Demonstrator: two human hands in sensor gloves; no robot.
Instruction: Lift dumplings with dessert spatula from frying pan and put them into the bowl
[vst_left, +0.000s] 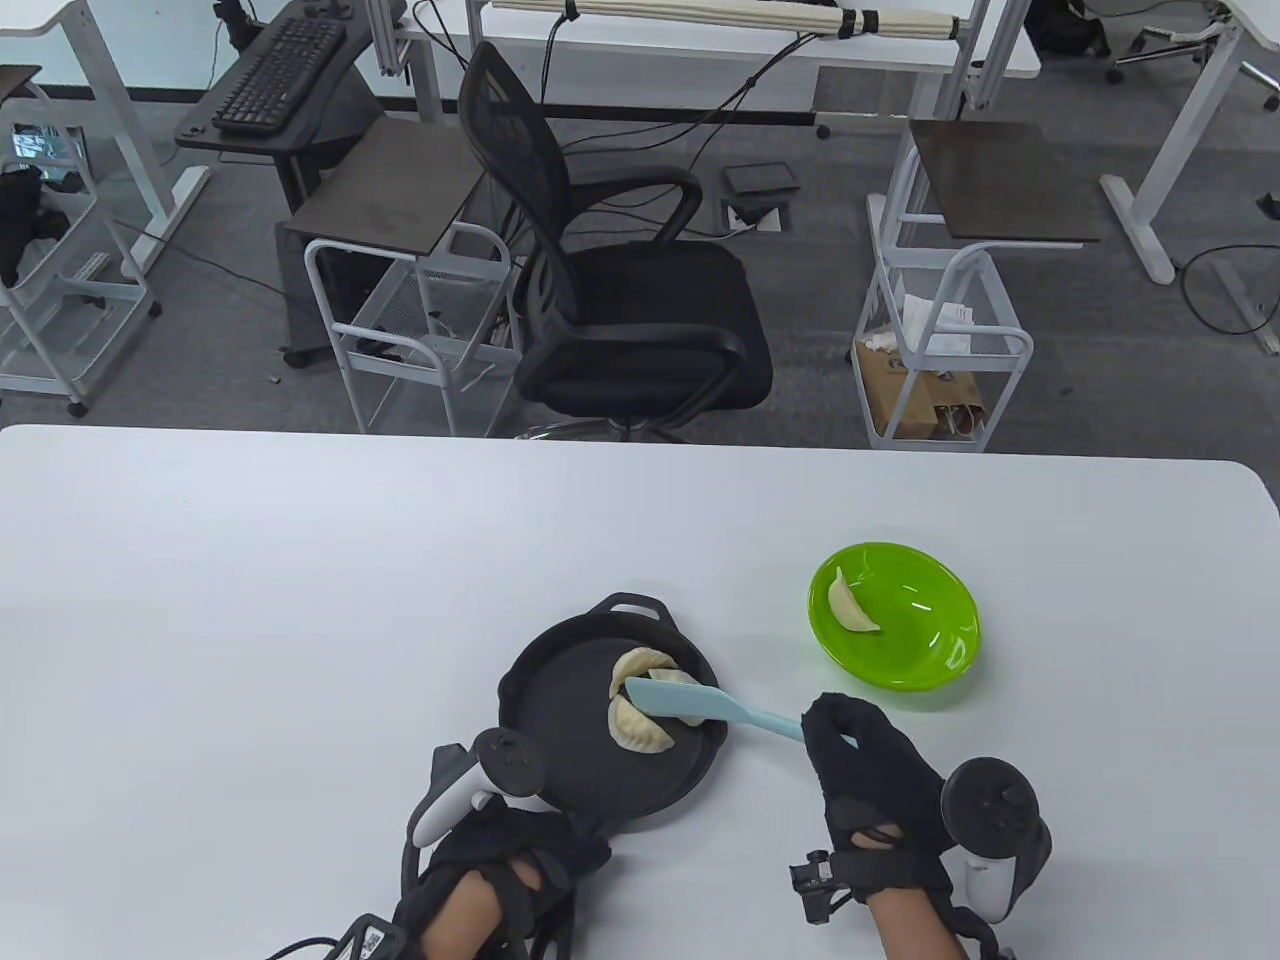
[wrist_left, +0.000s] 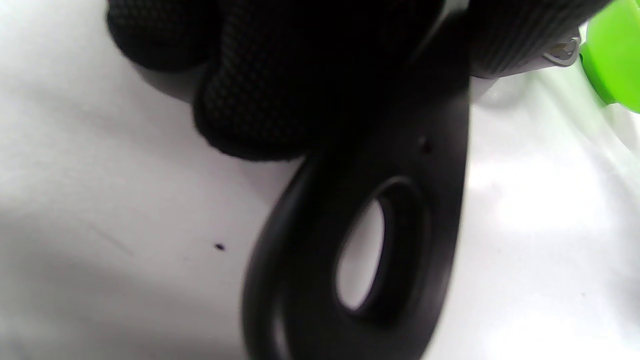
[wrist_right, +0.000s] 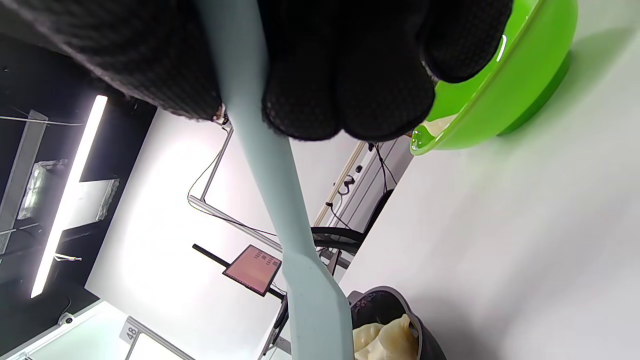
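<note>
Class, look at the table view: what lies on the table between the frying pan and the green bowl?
Only bare white table lies between the frying pan and the green bowl; the spatula crosses nearer the person, as the table view shows.

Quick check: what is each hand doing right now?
Left hand: grips the frying pan handle.
Right hand: holds the spatula.

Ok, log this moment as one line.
left hand: holds pan handle | right hand: holds spatula, blade on pan dumplings | bowl: one dumpling | step: scooping
</note>
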